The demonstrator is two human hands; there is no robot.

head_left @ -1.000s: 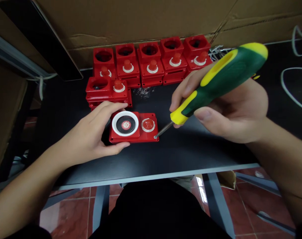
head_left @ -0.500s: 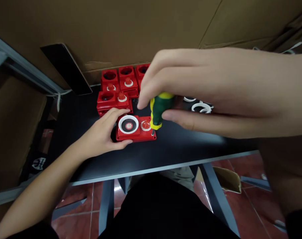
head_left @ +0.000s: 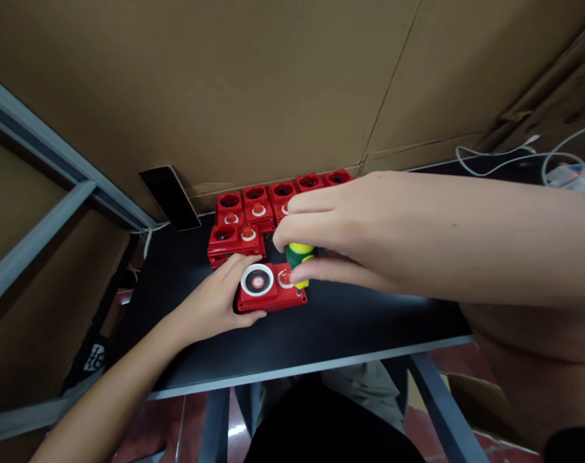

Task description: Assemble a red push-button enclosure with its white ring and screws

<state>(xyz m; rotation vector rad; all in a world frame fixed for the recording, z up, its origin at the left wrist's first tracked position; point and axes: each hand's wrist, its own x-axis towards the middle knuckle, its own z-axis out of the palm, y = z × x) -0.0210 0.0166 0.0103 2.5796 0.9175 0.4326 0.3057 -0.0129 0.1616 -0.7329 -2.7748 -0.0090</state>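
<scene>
On the black table a red alarm sounder (head_left: 273,299) lies face up, with a white ring round its black speaker and a small red lamp beside it. My left hand (head_left: 215,302) grips its left end, fingers on the far edge and thumb along the near side. A green and yellow screwdriver (head_left: 299,257) stands nearly upright in my right hand (head_left: 354,235), its handle held between thumb and fingers. Its tip is at the screw in the sounder's near right corner. My right hand hides part of the handle and the table behind it.
More red sounders (head_left: 229,247) sit in rows by the cardboard wall (head_left: 273,83). A dark phone (head_left: 171,196) leans at the left. White cables (head_left: 504,157) lie at the back right. Grey metal frame bars (head_left: 41,238) stand on the left.
The camera view has shifted, so the table appears lower. My right hand's fingers have closed in round the screwdriver handle. The tip remains at the same corner, and my left hand keeps its hold.
</scene>
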